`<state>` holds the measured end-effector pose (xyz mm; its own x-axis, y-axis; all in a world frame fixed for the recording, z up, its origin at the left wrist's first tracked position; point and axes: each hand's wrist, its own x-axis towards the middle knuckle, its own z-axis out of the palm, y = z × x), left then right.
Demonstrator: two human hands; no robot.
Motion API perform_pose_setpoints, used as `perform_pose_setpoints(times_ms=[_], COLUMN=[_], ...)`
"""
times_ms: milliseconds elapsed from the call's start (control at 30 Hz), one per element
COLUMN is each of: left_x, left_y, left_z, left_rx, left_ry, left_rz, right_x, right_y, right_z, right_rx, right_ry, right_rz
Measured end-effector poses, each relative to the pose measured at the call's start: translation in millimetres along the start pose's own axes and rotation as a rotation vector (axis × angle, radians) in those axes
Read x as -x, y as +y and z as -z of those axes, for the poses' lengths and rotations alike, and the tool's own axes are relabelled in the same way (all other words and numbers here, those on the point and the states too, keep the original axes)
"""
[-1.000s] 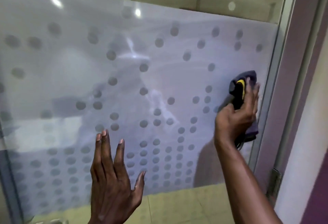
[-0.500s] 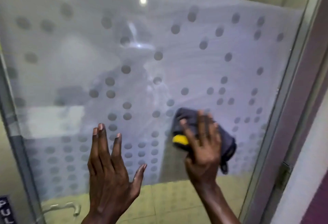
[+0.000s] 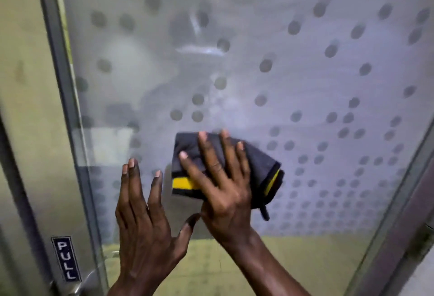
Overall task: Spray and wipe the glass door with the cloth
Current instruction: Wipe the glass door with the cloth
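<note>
The glass door (image 3: 270, 49) fills the view, frosted and covered with grey dots. My right hand (image 3: 220, 185) lies flat with spread fingers on a folded dark grey cloth (image 3: 260, 164) with a yellow band, pressing it against the lower middle of the glass. My left hand (image 3: 143, 220) rests open on the glass just left of the cloth, fingers pointing up, thumb close to my right wrist. No spray bottle is in view.
A metal door frame (image 3: 61, 84) runs down the left, with a "PULL" label (image 3: 67, 258) and a metal handle (image 3: 77, 290) at the bottom left. Another frame edge (image 3: 399, 201) slants down the right. Clear glass below the frosted band shows yellowish floor.
My right hand has swept the cloth from the right edge of the glass down and leftward to beside my left hand. The view has shifted left, bringing the PULL label into sight.
</note>
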<state>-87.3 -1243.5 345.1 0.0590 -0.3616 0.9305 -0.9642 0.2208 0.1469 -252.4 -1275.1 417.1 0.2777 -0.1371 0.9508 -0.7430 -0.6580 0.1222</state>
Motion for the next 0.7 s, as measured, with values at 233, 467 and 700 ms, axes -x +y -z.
perform_pose_setpoints(times_ms=[233,467,700], left_x=[3,7,34], left_y=[-10,-13,-15], left_z=[10,38,87], left_rx=[0.122,0.408,0.718], left_ry=[-0.021,-0.027,-0.262], left_rz=[-0.048,-0.060,0.220], right_x=[60,58,61], right_y=[-41,-87,-107], right_z=[-2,25,33], right_rx=[-0.062,-0.604,-1.160], right_ry=[-0.119,0.067,0.262], right_rz=[-0.049,-0.657,-1.354])
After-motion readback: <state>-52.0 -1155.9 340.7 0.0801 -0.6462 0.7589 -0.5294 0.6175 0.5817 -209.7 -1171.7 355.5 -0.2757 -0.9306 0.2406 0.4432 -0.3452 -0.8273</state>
